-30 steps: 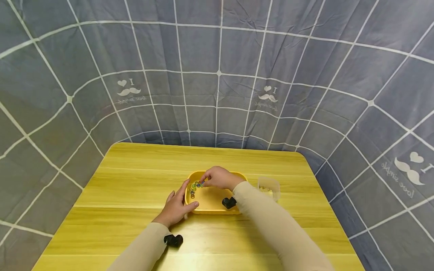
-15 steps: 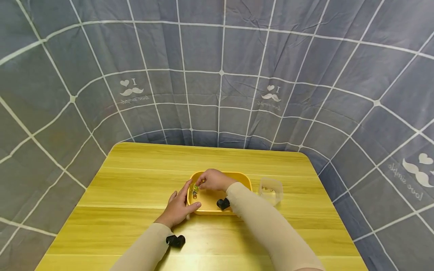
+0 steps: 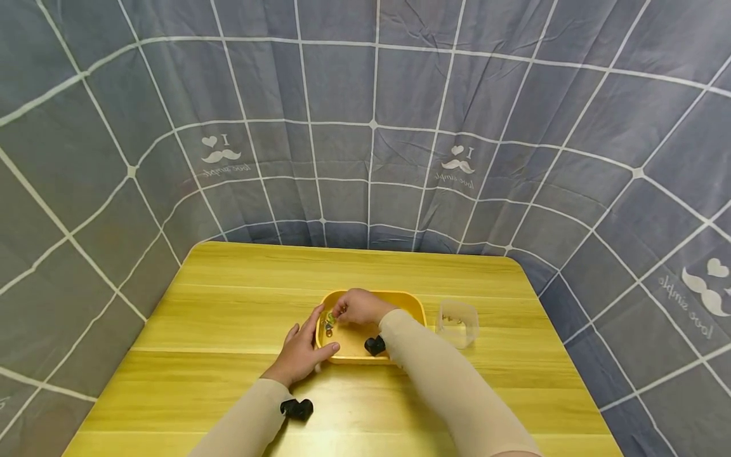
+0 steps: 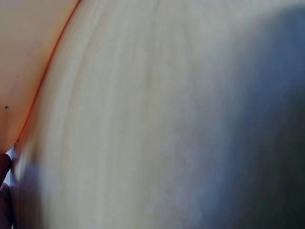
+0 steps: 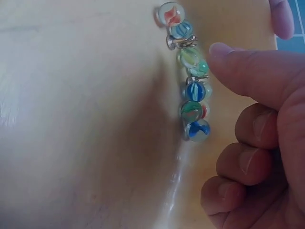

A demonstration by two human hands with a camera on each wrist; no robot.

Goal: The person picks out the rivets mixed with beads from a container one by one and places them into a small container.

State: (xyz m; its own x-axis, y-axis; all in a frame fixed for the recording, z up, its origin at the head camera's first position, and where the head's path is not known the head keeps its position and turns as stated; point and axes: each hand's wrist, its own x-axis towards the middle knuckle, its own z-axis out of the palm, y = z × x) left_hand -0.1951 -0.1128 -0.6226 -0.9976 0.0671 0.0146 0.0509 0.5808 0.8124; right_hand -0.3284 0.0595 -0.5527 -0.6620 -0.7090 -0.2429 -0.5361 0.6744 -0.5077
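Note:
A yellow tray (image 3: 408, 296) holds a row of glass marbles (image 5: 191, 110) along its left wall, with small shiny metal pieces (image 5: 177, 42) among them, shaped like little screws. My left hand (image 3: 298, 353) rests at the tray's near-left corner, fingers straight along the left side and thumb on the near rim. Inside the tray my right hand (image 3: 361, 306) reaches over to the marbles. In the right wrist view its thumb tip lies right beside the row and three fingers are curled. Its index finger is hidden, so I cannot tell whether it pinches anything.
A clear plastic box (image 3: 467, 317) with a few small pieces in it stands just right of the tray. Both are on a yellow wooden table (image 3: 240, 304). A grey checked curtain (image 3: 342, 152) surrounds the table's far side and flanks.
My right hand has shifted left within the tray, closer to the marbles, then barely moved. The left hand keeps its place at the tray's corner. The head view has turned slightly.

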